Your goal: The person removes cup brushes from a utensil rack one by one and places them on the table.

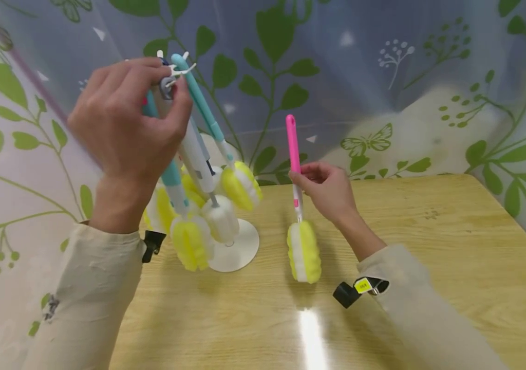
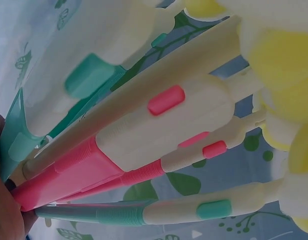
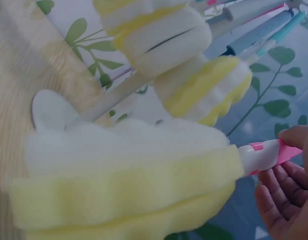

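My left hand [image 1: 129,113] grips the hooked top of a white brush stand [image 1: 243,253], thumb and fingertips at its small hooks. Sponge brushes hang from it around the pole: a teal-handled one [image 1: 203,105] at the right, another teal one [image 1: 170,177] nearer me, and a grey-and-white one [image 1: 198,164] between. Pink handles [image 2: 59,175] also show among them in the left wrist view. Apart from the stand, my right hand [image 1: 330,190] pinches a pink-handled sponge brush [image 1: 293,144] by its lower handle. Its yellow-and-white sponge head [image 3: 129,195] points down over the table.
The stand's round base rests on a wooden table [image 1: 429,246]. Behind the table hangs a curtain [image 1: 327,67] with a leaf print. A bright glare [image 1: 311,339] lies on the near tabletop. Black camera straps [image 1: 346,294] sit on the sleeves.
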Tool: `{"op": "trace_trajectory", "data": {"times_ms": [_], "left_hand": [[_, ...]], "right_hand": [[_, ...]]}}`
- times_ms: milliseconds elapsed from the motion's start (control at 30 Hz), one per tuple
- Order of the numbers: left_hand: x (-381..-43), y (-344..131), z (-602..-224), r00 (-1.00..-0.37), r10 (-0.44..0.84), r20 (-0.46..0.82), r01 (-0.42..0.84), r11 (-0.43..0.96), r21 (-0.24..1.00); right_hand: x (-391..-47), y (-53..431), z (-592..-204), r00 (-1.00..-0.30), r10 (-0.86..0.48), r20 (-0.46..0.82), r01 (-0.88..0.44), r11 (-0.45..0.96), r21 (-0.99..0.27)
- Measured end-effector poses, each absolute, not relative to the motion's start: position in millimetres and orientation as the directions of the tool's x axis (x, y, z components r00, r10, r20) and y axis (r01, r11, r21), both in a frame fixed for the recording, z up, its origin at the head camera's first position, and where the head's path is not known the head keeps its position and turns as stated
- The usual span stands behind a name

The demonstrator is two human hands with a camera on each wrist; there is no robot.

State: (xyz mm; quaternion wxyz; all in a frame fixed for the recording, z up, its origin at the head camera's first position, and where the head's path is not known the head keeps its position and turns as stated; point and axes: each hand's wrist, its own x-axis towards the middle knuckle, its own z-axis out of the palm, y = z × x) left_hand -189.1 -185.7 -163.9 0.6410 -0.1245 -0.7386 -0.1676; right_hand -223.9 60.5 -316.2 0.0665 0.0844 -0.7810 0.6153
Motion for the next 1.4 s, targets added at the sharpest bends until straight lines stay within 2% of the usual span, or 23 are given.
{"op": "trace_trajectory", "data": {"times_ms": [200,467,700,1100,1400], "left_hand": [[-189.8,-186.3,-163.6,-0.148,-0.023,0.989,0.395,0.915,0.080],[-189.6,-186.0,-160.0,-0.126,-0.040,0.991,0.400,0.912,0.088],[-189.9,-184.2,-160.2,-0.130,-0.032,0.991,0.392,0.916,0.081],[-191.7,-184.7,-162.8,-0.126,-0.021,0.992,0.398,0.915,0.070],[-191.9,-188.0,-164.5,-0.161,-0.022,0.987,0.391,0.917,0.084]], "right_hand": [[-231.0,63.5,-344.8,-0.996,-0.077,0.041,-0.062,0.293,-0.954],[-236.8,62.0,-365.4,-0.992,-0.086,-0.090,0.057,0.335,-0.940],[-241.6,57.7,-384.7,-0.983,-0.118,-0.142,0.098,0.319,-0.943],[-244.3,44.3,-411.3,-0.971,-0.129,-0.202,0.118,0.479,-0.870],[-248.0,38.7,-427.0,-0.964,-0.115,-0.242,0.143,0.544,-0.827]]}}
